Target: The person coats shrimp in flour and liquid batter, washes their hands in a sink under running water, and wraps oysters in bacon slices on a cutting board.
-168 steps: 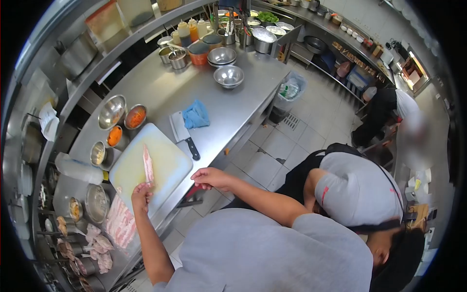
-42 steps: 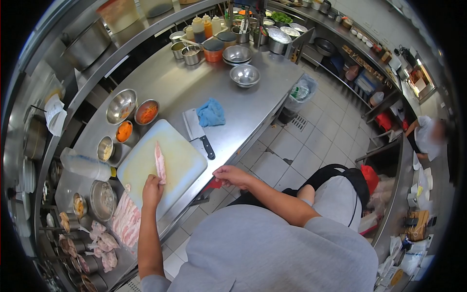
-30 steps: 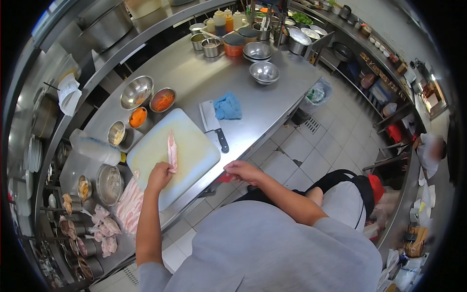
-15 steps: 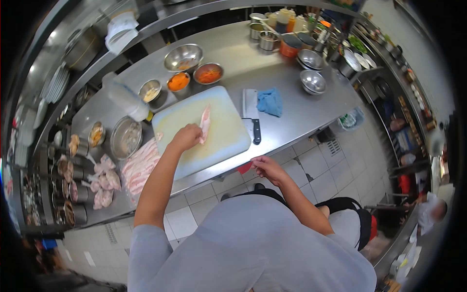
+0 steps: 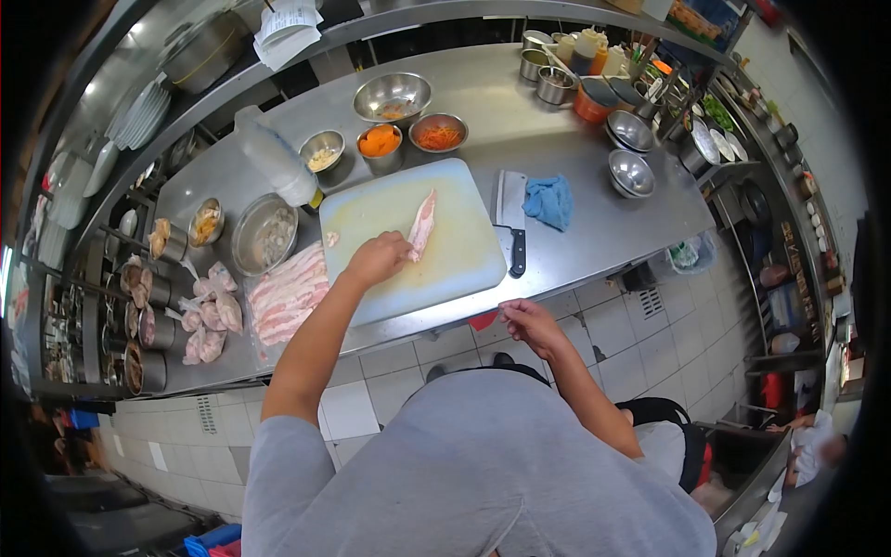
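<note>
A rolled strip of pale pink meat (image 5: 423,226) lies on the cutting board (image 5: 371,206). My left hand (image 5: 380,259) has its fingers closed at the lower end of this strip. Beyond the board's front edge, my right hand (image 5: 529,322) hovers with its fingers curled and thumb near them; whether something small is between them is hidden. A cleaver (image 5: 512,215) rests right of the board, beside a blue cloth (image 5: 549,201). Flat slices of streaky meat (image 5: 290,292) are spread left of the board, touching its edge.
Bowls of shredded carrot (image 5: 439,134) and orange pieces (image 5: 380,140) stand behind the board. A clear bottle (image 5: 278,160) lies at its back left. Bagged meat portions (image 5: 213,308) are at the far left. Another person (image 5: 664,443) is close on my right; one more stands farther off.
The view has swung right, so the table appears turned and shifted. My left hand stays at the meat strip's lower end. My right hand remains off the board's front edge.
</note>
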Action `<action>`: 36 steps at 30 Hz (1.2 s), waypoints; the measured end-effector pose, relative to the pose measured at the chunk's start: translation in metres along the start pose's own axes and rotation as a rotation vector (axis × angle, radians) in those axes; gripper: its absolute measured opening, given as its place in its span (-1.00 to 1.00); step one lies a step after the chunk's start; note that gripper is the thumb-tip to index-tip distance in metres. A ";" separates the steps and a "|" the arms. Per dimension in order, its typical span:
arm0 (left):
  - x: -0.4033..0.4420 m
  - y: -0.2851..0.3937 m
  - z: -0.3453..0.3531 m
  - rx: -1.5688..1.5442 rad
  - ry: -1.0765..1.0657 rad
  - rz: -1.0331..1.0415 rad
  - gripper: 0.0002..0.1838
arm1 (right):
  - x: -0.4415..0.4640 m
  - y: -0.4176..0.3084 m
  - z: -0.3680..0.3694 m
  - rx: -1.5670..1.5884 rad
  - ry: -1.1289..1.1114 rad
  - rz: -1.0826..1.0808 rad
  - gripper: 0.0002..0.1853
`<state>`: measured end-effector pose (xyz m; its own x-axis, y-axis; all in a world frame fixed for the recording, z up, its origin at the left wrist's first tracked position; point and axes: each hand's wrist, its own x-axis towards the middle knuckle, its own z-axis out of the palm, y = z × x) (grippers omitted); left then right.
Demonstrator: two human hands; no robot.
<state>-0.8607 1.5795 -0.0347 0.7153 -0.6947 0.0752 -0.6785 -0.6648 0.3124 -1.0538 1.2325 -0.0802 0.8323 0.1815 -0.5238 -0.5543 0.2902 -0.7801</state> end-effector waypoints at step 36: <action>0.015 0.056 0.031 0.019 0.102 -0.635 -0.47 | -0.003 0.002 0.005 -0.057 0.031 0.010 -0.73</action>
<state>-0.8927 1.5232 -0.0459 0.9904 -0.1348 -0.0291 -0.1194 -0.9436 0.3090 -1.0573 1.2372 -0.0780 0.8262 0.1547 -0.5417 -0.5634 0.2342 -0.7923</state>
